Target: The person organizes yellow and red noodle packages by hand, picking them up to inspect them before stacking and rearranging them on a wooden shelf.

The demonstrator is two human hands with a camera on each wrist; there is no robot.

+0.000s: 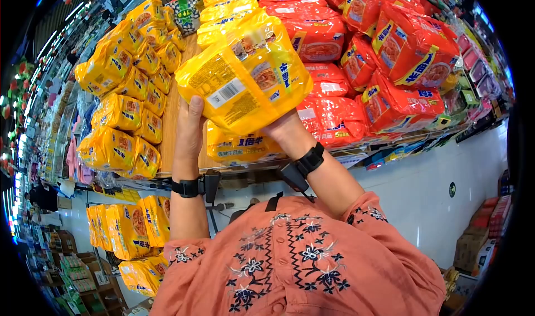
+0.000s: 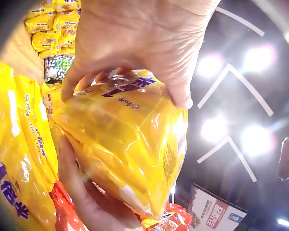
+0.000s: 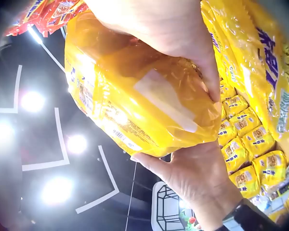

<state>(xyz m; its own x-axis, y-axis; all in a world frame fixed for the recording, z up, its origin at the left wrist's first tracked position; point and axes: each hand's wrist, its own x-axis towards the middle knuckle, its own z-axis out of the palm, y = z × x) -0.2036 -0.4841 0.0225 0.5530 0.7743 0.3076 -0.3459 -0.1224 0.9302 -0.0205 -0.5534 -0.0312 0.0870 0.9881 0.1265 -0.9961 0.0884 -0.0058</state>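
Both hands hold up a large yellow multipack above the table, its barcode side facing up in the head view. The left hand grips its left end, thumb on the upper face; in the left wrist view that hand curls over the yellow pack. My right hand is under the lower right edge, its fingers mostly hidden there. In the right wrist view the right hand lies along the pack, with the left hand at the opposite end.
Yellow packs are stacked at the left of the wooden table. Red packs are piled at the right. Another yellow pack lies below the held one. More yellow packs stand on a lower rack at the left.
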